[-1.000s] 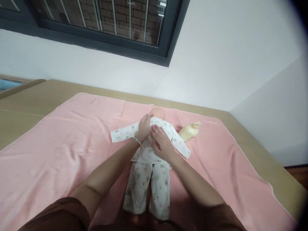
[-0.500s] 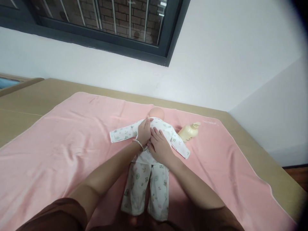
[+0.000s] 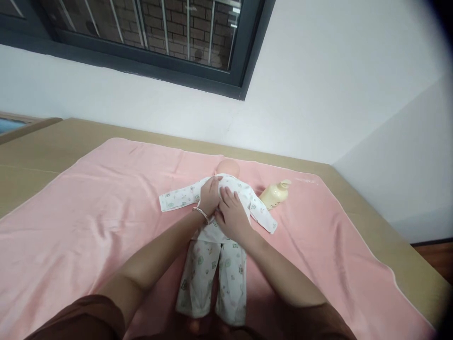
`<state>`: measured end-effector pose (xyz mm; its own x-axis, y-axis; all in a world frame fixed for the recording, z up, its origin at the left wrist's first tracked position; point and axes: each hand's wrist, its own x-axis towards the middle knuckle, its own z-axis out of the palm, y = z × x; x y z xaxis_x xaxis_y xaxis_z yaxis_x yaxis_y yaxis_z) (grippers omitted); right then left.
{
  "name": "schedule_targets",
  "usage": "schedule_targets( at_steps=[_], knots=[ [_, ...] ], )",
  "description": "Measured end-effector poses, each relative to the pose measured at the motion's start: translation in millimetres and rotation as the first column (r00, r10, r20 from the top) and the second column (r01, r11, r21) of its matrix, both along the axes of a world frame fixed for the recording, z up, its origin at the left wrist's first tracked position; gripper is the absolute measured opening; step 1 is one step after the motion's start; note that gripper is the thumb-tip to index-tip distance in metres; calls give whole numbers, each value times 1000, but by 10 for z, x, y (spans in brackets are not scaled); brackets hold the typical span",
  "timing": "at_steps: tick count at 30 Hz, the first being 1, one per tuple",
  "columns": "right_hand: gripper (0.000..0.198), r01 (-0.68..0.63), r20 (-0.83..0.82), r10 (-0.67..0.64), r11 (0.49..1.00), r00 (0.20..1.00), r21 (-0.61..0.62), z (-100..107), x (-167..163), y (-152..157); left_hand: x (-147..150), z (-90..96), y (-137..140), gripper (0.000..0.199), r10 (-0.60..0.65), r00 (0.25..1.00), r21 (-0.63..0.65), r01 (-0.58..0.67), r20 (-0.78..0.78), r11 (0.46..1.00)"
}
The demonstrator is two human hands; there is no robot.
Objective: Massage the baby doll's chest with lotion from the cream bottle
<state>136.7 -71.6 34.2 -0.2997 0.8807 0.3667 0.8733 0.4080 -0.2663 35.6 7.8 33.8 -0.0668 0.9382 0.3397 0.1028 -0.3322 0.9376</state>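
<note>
A baby doll (image 3: 226, 233) in a white printed top and trousers lies stretched out, its bare head (image 3: 228, 167) away from me and its sleeves spread to both sides. On the left of its upper body rests my left hand (image 3: 210, 194), with a silver bangle at the wrist and the fingers stretched out. Right beside it, my right hand (image 3: 233, 212) lies flat on the doll's top with its fingers extended. Neither hand grips anything. My hands cover the middle of the top. A cream-coloured pump bottle (image 3: 276, 194) lies tilted by the doll's right-hand sleeve.
Under the doll a pink cloth (image 3: 123, 203) with some wrinkles is spread over a wooden surface (image 3: 85, 130). A white wall (image 3: 300, 94) with a dark-framed window (image 3: 244, 66) rises behind. Blue material (image 3: 10, 125) shows past a wooden edge at the far left.
The view has shifted very slightly. Both hands stay on the doll's upper body, and the doll and bottle keep their places on the cloth.
</note>
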Motion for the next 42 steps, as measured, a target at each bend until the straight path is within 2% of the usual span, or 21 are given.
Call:
schedule_targets(
  at_steps=[1,3,7,10,12,15,17,19,21,23,27,31,36,39,42],
  knots=[
    [47,-55,3,55,998,998,-8,13,1,7,-6,-2,-1,39,-3,1000,-3,3,-3,1000],
    [43,-56,-30,55,998,998,-31,16,81,88,-21,2,-12,39,-11,1000,-10,10,-30,1000],
    [52,126,-152,-137,989,979,-75,-63,368,337,-43,-6,-19,41,-34,990,-1,34,-134,999],
    [61,188,-157,-201,978,967,-95,-105,449,410,-47,-53,13,39,-62,953,50,80,-296,996],
    [59,215,-126,-224,973,966,-88,-86,399,374,-53,-82,14,42,-45,872,124,120,-488,985],
    [49,216,-66,-218,975,974,-43,5,249,241,-75,-78,-70,49,50,680,219,165,-732,962],
    [46,179,-33,-179,984,983,-16,75,170,158,-92,-49,-157,48,81,580,251,219,-811,943],
    [46,141,-35,-141,990,989,-2,117,147,126,-98,-23,-212,46,82,537,267,277,-840,923],
    [46,119,-75,-119,993,990,6,109,189,157,-92,-26,-199,46,75,547,280,302,-834,911],
    [45,118,-119,-117,993,986,2,55,274,234,-87,-60,-121,45,65,589,286,290,-805,913],
    [50,148,-149,-150,989,977,-21,-77,435,388,-112,-155,65,48,44,649,235,212,-760,948],
    [52,208,-117,-212,977,970,-49,-97,472,428,-149,-179,79,61,52,614,194,168,-787,966],
    [54,311,-32,-313,949,949,-41,-20,354,329,-149,-100,-122,50,155,552,281,151,-819,948],
    [50,222,-10,-222,975,975,13,11,233,237,-148,-49,-223,40,190,538,355,222,-822,908],
    [49,93,-50,-91,996,995,20,15,185,211,-173,-34,-218,38,153,577,380,297,-802,876]
  ],
)
